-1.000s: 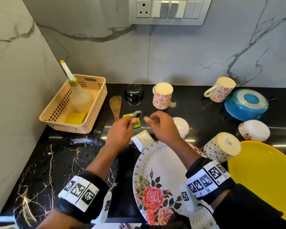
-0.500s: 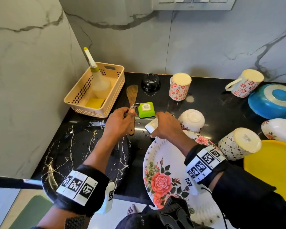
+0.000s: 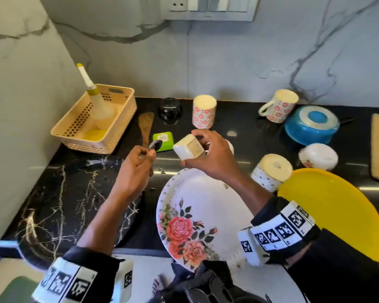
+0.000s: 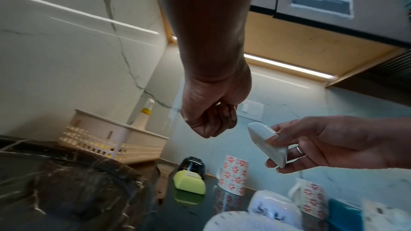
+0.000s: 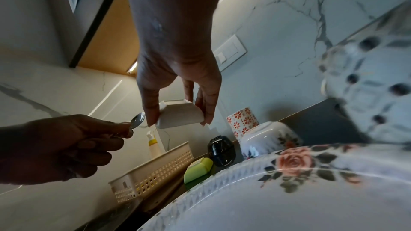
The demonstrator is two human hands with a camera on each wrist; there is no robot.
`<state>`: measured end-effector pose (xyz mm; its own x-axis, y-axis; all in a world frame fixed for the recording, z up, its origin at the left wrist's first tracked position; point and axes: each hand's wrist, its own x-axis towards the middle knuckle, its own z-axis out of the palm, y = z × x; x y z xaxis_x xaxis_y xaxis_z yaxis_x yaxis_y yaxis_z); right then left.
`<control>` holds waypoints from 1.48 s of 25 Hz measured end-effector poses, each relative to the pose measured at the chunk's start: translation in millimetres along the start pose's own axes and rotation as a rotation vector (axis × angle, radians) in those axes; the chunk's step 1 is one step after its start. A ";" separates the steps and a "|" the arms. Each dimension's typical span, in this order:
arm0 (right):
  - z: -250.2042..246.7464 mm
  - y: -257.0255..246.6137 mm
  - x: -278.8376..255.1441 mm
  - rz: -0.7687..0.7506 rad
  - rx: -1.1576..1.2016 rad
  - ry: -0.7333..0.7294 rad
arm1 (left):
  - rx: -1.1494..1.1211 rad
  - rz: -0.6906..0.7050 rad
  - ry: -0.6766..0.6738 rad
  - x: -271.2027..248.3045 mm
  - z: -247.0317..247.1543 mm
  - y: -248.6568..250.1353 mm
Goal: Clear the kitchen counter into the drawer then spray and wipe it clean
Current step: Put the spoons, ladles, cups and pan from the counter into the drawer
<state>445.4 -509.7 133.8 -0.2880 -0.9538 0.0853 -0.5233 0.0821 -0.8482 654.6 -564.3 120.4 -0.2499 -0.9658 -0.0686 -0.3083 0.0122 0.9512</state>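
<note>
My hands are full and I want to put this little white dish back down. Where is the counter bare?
Bare black counter lies between the floral mug and the blue pot. A smaller patch sits between the black tray and the floral plate. The right side is crowded.

A basket (image 3: 116, 119) stands at the desk's (image 3: 245, 149) back left corner, with a spray bottle (image 3: 96, 101) and a sponge (image 3: 94, 134) in it. Right of the basket lies a spatula (image 3: 145, 125), then a small box (image 3: 165, 139). Behind them, along the wall, stand a jar (image 3: 170, 108) and a cup (image 3: 204, 111). A flowered plate (image 3: 197, 206) overhangs the front edge, between a dark plate (image 3: 59, 200) on its left and a plain plate (image 3: 337, 206) on its right.
</note>
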 end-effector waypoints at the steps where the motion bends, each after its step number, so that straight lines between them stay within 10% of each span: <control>1: -7.7 1.9 -12.8 -0.004 0.010 0.007 | -0.051 -0.009 -0.049 -8.0 8.6 3.5; 19: -184.3 76.1 -453.8 0.441 -0.033 0.646 | 0.037 -0.009 -1.195 -273.9 251.1 61.3; 26: -276.8 171.3 -545.4 0.530 -0.060 0.583 | 0.257 0.088 -1.100 -341.3 368.4 47.8; 37: -376.1 356.7 -536.3 0.703 -0.160 0.417 | 0.130 -0.247 -0.781 -375.4 542.9 -8.8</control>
<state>111.5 139.8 -18.0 -0.8473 -0.4822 -0.2227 -0.2093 0.6885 -0.6944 252.8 -61.3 -25.5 -0.7119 -0.4870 -0.5059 -0.5297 -0.1006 0.8422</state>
